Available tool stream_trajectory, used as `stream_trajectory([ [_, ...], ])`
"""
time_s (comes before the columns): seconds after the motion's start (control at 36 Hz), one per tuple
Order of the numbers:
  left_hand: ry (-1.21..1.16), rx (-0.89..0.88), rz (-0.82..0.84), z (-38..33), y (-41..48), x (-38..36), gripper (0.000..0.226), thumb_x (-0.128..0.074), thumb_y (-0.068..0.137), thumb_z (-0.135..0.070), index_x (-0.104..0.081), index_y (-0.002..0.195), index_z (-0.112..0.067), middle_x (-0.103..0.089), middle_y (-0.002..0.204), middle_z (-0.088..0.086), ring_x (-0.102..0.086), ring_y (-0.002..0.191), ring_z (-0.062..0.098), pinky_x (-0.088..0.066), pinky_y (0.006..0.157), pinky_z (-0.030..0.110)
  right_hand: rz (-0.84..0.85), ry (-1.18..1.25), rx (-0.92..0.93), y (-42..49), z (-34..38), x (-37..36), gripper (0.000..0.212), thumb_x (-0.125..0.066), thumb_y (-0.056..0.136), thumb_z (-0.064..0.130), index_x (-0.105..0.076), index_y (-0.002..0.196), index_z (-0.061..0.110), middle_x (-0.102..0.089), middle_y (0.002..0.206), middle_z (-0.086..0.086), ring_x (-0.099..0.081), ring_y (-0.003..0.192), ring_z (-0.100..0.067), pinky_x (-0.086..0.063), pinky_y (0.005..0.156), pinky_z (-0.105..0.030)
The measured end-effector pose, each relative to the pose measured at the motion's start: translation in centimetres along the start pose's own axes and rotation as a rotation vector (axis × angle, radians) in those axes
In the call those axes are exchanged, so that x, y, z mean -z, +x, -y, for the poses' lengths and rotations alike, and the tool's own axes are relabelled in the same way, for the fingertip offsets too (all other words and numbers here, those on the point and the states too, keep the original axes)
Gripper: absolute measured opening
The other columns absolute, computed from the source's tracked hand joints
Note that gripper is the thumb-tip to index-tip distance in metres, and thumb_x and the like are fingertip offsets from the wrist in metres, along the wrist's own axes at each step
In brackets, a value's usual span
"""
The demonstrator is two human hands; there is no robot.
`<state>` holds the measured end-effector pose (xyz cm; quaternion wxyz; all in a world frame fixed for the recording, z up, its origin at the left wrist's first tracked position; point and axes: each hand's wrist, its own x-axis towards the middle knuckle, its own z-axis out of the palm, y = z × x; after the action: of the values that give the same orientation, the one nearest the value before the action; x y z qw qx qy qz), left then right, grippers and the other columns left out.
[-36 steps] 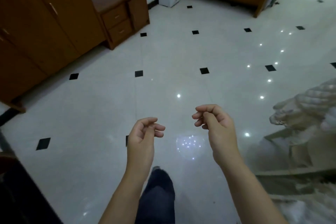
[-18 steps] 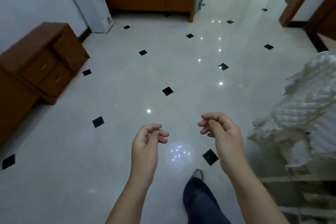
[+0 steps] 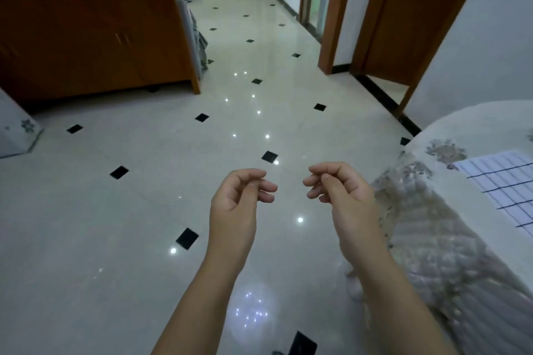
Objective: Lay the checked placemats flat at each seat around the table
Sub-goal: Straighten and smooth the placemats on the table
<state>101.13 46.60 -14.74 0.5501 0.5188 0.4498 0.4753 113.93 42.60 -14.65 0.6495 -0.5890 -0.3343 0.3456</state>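
Observation:
A white placemat with a dark checked grid (image 3: 503, 186) lies flat on the round table (image 3: 473, 127) at the right edge of the view. The table wears a pale lace cloth with flower prints that hangs down its side. My left hand (image 3: 235, 204) and my right hand (image 3: 344, 196) hover side by side above the floor, left of the table. Both have loosely curled fingers and hold nothing. Neither hand touches the table or the placemat.
Glossy white floor tiles with small black diamonds (image 3: 173, 181) stretch ahead. A wooden cabinet (image 3: 92, 37) stands at the back left, with grey cloth (image 3: 199, 46) at its right end. Wooden door frames (image 3: 334, 23) line the corridor at the back right.
The view has swung to the right: the low drawer unit has left the frame and the table top with the checked placemat has come into sight. Both hands keep the same empty pose.

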Motion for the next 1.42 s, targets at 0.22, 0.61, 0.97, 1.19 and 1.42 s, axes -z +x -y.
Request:
stream_trajectory([
  [0.22, -0.006, 0.074, 0.176, 2.0, 12.7, -6.1, 0.026, -0.044, 0.092, -0.001, -0.062, 0.084, -0.018, -0.069, 0.070, -0.003, -0.060, 0.060, 0.004, -0.044, 0.059, 0.006, -0.159, -0.024, -0.016, 11.9, -1.5, 0.6, 0.031, -0.042, 0.091, -0.002, -0.064, 0.081, 0.017, -0.067, 0.067, 0.006, -0.057, 0.058, -0.002, -0.043, 0.059, -0.009],
  [0.61, 0.031, 0.144, 0.393, 1.6, 40.5, -15.7, 0.026, -0.042, 0.090, 0.000, -0.062, 0.085, -0.016, -0.069, 0.070, -0.004, -0.059, 0.061, 0.006, -0.044, 0.072, 0.026, -0.414, 0.020, -0.099, 38.5, -2.2, -2.4, 0.030, -0.041, 0.091, 0.000, -0.063, 0.081, 0.018, -0.067, 0.069, 0.006, -0.057, 0.058, -0.004, -0.043, 0.060, -0.014],
  [0.97, 0.129, 0.242, 0.750, 4.9, 52.0, -32.8, 0.024, -0.043, 0.093, -0.004, -0.062, 0.085, -0.017, -0.070, 0.069, -0.005, -0.060, 0.061, 0.003, -0.043, 0.069, 0.023, -0.780, 0.075, -0.139, 51.8, -3.9, 7.3, 0.030, -0.039, 0.091, -0.002, -0.063, 0.082, 0.013, -0.067, 0.067, 0.005, -0.057, 0.054, -0.004, -0.044, 0.054, -0.011],
  [1.19, 0.168, 0.142, 0.936, 5.6, 58.1, -49.7, 0.023, -0.042, 0.091, -0.002, -0.062, 0.089, -0.014, -0.069, 0.072, -0.004, -0.059, 0.059, 0.000, -0.044, 0.056, 0.006, -1.022, 0.138, -0.087, 61.0, -4.8, 19.0, 0.033, -0.039, 0.092, -0.001, -0.063, 0.079, 0.018, -0.067, 0.066, 0.006, -0.057, 0.054, -0.004, -0.042, 0.059, -0.019],
  [1.42, 0.127, 0.064, 1.173, 4.2, 58.9, -64.5, 0.023, -0.042, 0.094, -0.003, -0.063, 0.093, -0.012, -0.069, 0.077, 0.001, -0.061, 0.062, 0.002, -0.046, 0.057, 0.007, -1.192, 0.105, 0.071, 66.8, 0.5, 30.8, 0.032, -0.039, 0.091, -0.003, -0.062, 0.080, 0.017, -0.067, 0.065, 0.008, -0.056, 0.054, -0.002, -0.043, 0.057, -0.014],
])
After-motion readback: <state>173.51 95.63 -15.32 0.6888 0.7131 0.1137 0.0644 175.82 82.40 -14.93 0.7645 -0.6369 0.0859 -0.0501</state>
